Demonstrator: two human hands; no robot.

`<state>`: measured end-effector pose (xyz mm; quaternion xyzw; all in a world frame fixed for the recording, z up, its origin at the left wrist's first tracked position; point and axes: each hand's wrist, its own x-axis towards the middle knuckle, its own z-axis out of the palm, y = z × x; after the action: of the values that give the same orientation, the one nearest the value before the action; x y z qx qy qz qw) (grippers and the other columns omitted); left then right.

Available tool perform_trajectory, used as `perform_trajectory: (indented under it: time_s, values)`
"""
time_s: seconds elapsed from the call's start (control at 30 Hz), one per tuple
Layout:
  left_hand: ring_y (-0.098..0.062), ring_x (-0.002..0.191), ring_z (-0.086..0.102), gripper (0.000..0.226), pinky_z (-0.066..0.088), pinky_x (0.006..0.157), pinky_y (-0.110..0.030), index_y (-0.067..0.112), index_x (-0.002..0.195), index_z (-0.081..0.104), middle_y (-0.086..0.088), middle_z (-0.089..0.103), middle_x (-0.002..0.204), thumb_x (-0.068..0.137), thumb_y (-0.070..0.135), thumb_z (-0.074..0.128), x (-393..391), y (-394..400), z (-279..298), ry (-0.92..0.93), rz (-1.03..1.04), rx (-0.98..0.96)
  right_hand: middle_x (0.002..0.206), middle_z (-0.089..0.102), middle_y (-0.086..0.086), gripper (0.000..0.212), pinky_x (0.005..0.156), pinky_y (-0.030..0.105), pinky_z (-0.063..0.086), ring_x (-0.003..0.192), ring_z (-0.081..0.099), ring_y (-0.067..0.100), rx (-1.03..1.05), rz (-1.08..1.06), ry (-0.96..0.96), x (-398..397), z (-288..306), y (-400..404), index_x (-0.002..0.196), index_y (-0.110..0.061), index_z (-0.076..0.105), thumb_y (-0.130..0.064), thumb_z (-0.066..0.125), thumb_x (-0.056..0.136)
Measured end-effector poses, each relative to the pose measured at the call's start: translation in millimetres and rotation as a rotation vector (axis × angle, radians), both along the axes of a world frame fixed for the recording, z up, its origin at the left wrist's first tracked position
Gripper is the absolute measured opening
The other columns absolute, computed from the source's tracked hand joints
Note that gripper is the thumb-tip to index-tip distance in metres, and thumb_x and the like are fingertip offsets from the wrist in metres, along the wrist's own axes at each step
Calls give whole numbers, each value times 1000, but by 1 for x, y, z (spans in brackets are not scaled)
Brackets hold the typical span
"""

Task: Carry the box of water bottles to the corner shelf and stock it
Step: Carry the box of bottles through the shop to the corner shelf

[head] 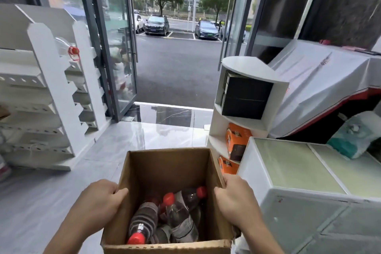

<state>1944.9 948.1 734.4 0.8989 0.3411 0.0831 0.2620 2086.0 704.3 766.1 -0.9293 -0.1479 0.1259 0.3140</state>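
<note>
An open brown cardboard box point(169, 169) hangs in front of me, low in the view. Inside lie several clear bottles with red caps point(179, 214), tumbled on their sides. My left hand point(99, 200) grips the box's left wall, thumb over the rim. My right hand point(237, 198) grips the right wall the same way. A white rounded corner shelf point(243, 64) stands just ahead on the right, with black boxes point(245, 97) on its top tier and orange cartons point(237, 142) on the lower tiers.
A white tiered rack point(51, 97) stands at the left, with one red-capped bottle point(68, 49) on it. A white cabinet with a glass top point(299, 171) is close at my right. A covered counter point(321, 84) lies behind it. Open glass doors point(115, 47) lead to a street.
</note>
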Motion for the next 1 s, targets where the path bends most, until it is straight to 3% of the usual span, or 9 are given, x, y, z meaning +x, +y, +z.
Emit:
perform_trajectory:
  time_s: [0.13, 0.2, 0.33, 0.63, 0.87, 0.93, 1.0]
  values:
    - [-20, 48, 43, 57, 30, 53, -34, 12, 44, 32, -4, 39, 43, 89, 28, 62, 96, 86, 11, 11, -35, 25, 92, 71, 5, 12, 74, 34, 50, 91, 65, 29, 10, -34, -7, 85, 5, 80, 80, -17, 62, -14, 53, 86]
    - [-20, 48, 44, 56, 30, 52, -34, 12, 44, 34, -4, 40, 43, 90, 28, 61, 134, 119, 16, 16, -44, 35, 95, 71, 4, 15, 77, 34, 52, 92, 65, 27, 16, -48, -14, 121, 6, 113, 91, -18, 67, -15, 52, 88]
    - [-19, 49, 45, 57, 30, 51, -32, 13, 43, 34, -2, 43, 45, 91, 28, 60, 210, 178, 23, -2, -62, 58, 98, 70, 4, 19, 71, 30, 52, 91, 65, 24, 24, -58, -42, 199, -2, 175, 103, -17, 67, -17, 51, 93]
    - [-20, 48, 42, 55, 28, 52, -34, 14, 45, 32, -1, 38, 45, 90, 23, 61, 378, 342, 8, -10, -18, 85, 86, 65, 4, 11, 69, 30, 42, 87, 62, 30, -3, 15, -86, 384, -11, 347, 85, -17, 61, -17, 50, 89]
    - [-28, 59, 57, 50, 38, 56, -38, 12, 46, 41, -17, 57, 55, 90, 27, 58, 505, 476, 14, -2, -2, 115, 74, 57, -1, 22, 64, 30, 37, 75, 53, 27, 28, -1, -73, 512, -6, 482, 68, -21, 47, -14, 48, 89]
    - [-26, 54, 51, 52, 32, 52, -35, 12, 45, 39, -12, 50, 50, 90, 26, 59, 547, 518, 11, -14, -12, 100, 73, 56, -3, 27, 63, 30, 38, 75, 54, 26, 39, -29, -61, 546, -11, 521, 64, -22, 43, -16, 48, 90]
    - [-24, 54, 52, 52, 35, 53, -35, 8, 46, 42, -8, 51, 49, 90, 31, 57, 593, 566, 3, 5, -63, 92, 74, 57, -3, 25, 58, 29, 37, 74, 54, 25, 63, -73, -59, 581, -17, 561, 66, -22, 46, -15, 48, 90]
